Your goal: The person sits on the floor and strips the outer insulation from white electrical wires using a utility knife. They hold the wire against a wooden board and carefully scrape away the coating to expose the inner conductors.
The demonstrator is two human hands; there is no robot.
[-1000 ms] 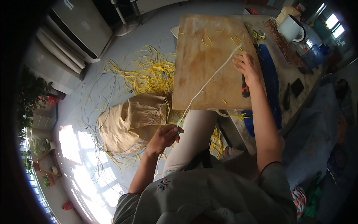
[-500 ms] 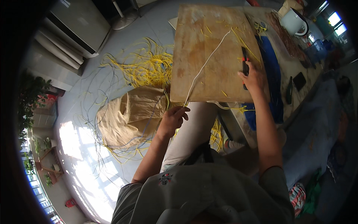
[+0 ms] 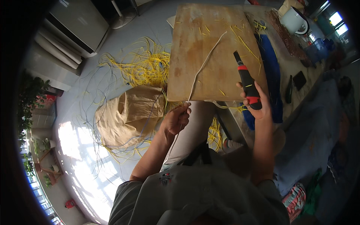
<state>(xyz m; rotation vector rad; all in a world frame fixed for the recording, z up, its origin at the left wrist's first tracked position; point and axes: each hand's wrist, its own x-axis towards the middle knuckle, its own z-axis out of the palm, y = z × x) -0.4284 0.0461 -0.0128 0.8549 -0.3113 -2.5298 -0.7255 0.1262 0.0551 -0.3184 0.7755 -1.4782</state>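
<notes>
Floor: smooth, pale grey-blue. Strong sunlight falls on it at lower left in bright patches crossed by window-frame shadows. White cabinet stands at upper left. Potted plants line the left edge by the glazing. Windows at upper right glow bright. Long table runs along the right side, carrying a white pot and small dark items. A chair base shows at top.
</notes>
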